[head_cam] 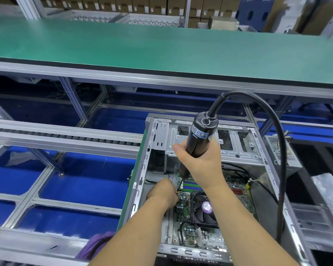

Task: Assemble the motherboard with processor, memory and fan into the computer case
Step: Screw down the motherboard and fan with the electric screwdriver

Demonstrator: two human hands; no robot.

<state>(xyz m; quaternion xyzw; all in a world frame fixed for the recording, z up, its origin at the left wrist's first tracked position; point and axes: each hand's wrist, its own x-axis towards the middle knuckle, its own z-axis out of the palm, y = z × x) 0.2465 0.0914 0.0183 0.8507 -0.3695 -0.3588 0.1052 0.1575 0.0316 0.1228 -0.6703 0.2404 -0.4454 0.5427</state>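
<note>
Motherboard being screwed down inside the case.

It lies flat on the case floor with fan and memory already fitted, so the step in hand looks like fastening. The right hand wraps the driver body, its bit pointing down at the board's left edge beside the memory. The left hand rests curled at that spot, fingers hidden; whether it pinches a screw cannot be told. Next, the bit must seat squarely and stay upright.

black screwdriver, green motherboard, purple-stickered black fan, grey case
</note>
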